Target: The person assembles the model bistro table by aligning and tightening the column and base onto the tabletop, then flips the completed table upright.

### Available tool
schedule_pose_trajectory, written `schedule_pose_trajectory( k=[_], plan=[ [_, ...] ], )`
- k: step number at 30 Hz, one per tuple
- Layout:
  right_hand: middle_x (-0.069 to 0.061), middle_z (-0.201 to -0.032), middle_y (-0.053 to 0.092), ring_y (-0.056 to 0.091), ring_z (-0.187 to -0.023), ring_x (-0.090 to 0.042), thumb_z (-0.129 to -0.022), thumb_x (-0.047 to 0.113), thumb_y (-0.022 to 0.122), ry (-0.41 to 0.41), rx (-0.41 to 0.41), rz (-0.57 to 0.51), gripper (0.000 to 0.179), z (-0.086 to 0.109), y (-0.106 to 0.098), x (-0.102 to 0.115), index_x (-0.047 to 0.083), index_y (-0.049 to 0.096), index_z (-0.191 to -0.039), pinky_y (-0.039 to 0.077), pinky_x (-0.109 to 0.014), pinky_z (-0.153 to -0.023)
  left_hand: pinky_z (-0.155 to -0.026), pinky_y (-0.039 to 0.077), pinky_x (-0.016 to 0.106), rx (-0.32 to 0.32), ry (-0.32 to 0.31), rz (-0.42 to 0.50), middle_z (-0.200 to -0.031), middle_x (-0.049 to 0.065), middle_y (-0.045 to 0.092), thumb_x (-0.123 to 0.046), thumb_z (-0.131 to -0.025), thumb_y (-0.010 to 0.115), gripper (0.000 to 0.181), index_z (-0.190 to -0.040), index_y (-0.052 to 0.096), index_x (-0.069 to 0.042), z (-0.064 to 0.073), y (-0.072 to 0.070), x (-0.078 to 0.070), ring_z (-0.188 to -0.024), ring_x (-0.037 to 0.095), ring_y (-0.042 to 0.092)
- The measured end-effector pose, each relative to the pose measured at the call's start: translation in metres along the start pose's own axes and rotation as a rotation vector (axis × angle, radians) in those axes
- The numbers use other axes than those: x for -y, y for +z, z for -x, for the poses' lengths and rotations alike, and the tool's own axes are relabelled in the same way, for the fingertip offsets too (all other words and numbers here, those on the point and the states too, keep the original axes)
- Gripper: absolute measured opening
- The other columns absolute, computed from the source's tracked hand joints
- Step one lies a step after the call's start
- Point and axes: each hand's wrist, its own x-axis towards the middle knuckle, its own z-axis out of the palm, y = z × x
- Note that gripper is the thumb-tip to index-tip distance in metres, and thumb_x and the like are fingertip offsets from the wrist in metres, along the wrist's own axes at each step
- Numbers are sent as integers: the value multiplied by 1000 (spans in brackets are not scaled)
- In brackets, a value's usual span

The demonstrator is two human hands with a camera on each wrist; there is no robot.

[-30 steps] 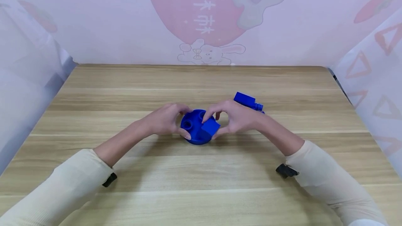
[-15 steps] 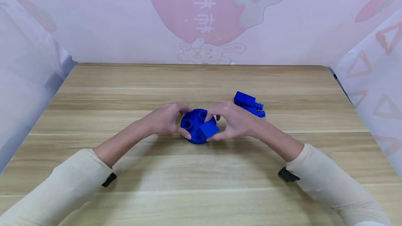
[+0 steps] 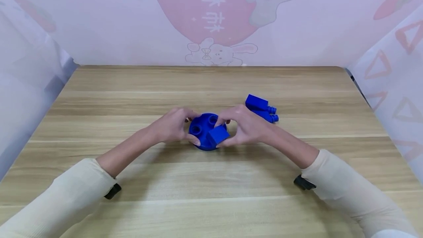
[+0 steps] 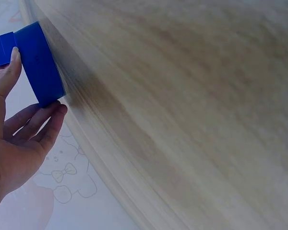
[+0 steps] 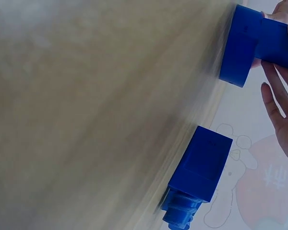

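A round blue base (image 3: 205,129) with a raised rim and ring-shaped sockets rests on the table. My left hand (image 3: 172,126) grips it by the rim, thumb at the near side and fingers at the far side. On the base's right part stands a blue square block (image 3: 219,134), which my right hand (image 3: 246,126) pinches between thumb and fingers. The right wrist view shows this block (image 5: 277,44) upright against the base (image 5: 238,50); its lower end is hidden. In the left wrist view the thumb of my left hand (image 4: 17,148) lies near the block's foot.
Two more blue blocks with threaded-looking ends lie side by side beyond my right hand, a far one (image 3: 257,102) and a nearer one (image 3: 265,115). The wooden table (image 3: 211,183) ends at a printed white backdrop (image 3: 115,21), with white sheets at both sides.
My right hand and its block have shifted slightly left and toward me over the base, mostly in the first half second. The second loose block has come into fuller view. The left hand stays put.
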Motion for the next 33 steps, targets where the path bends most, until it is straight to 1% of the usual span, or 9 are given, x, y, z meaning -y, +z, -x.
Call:
schedule_pose_trajectory(
  k=[5,11,18,23,29,33],
  plan=[
    [2,-93,75,71,-88,-9,-70,21,98,-1,-14,1,37,0,0,0,8,74,-95,60,-31,-84,-98,57,46,17,7,-3,-123,24,70,-29,-70,99,82,-132,63,12,-1,-3,-3,-110,36,69],
    [3,-93,76,72,-90,-8,-69,21,99,31,-18,-4,38,0,0,1,8,74,-95,60,-30,-87,-97,57,46,36,9,-11,-124,24,70,-30,-71,98,83,-132,63,12,-3,-5,-5,-110,36,69],
    [4,-93,76,72,-91,-8,-69,22,99,43,-15,-7,37,0,1,2,8,75,-95,59,-29,-88,-96,58,45,28,11,-13,-123,25,70,-30,-70,98,83,-131,63,13,-2,-2,-3,-109,36,70],
    [3,-93,77,72,-90,-8,-69,21,99,42,-21,-8,37,0,1,3,8,75,-95,59,-30,-88,-96,58,45,20,21,-23,-123,25,71,-30,-70,99,84,-131,63,13,-2,-3,-5,-109,36,70],
    [3,-94,75,69,-91,-8,-71,23,98,83,10,4,37,0,1,6,8,73,-95,59,-30,-89,-99,57,46,51,6,-24,-126,26,69,-30,-71,98,84,-133,61,13,-3,-4,-6,-114,38,68],
    [1,-96,74,67,-91,-10,-72,24,97,106,41,31,39,-1,0,9,8,72,-97,60,-36,-86,-102,55,46,70,4,-25,-127,26,68,-29,-72,97,85,-135,60,14,-4,-5,-6,-117,38,67]
  ],
)
